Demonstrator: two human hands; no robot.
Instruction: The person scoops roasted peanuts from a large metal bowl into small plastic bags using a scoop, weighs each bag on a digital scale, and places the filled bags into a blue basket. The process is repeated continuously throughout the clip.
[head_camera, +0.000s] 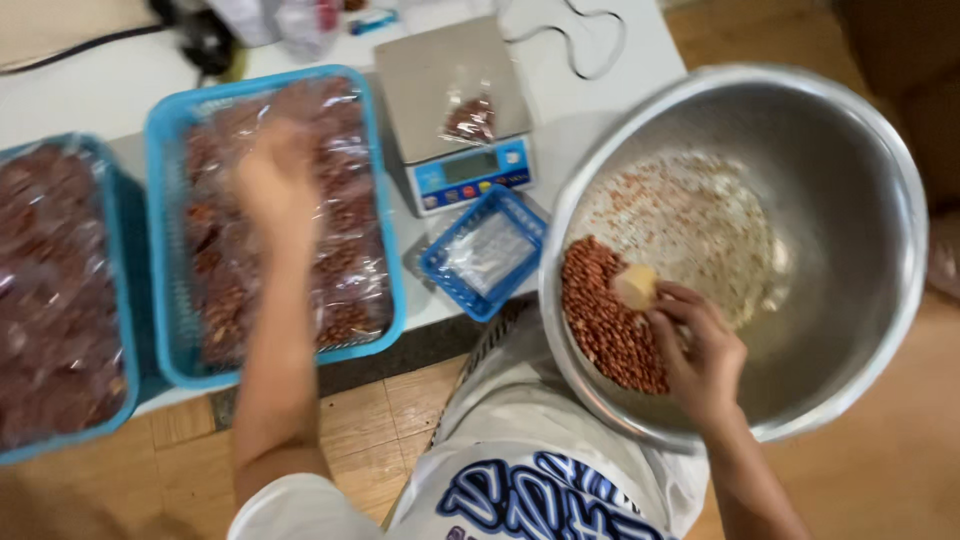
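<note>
Right hand (700, 355) grips a small pale scoop (637, 286) inside a steel bowl (850, 200), peanuts (605, 315) heaped just beside it, so scooping shallowly looks wise, while the blurred left hand (272, 185), grasp unclear, rests over bagged peanuts (350, 270) in a blue basket (165, 200).

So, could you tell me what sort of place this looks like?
Probably a small home food-packing spot: a digital scale holding a small bag, blue baskets of bagged peanuts, and a steel bowl of loose peanuts on a wooden floor.

place: small food-packing workspace | signs: digital scale (455, 100), baskets of bagged peanuts (275, 225), steel bowl (850, 200)
</note>
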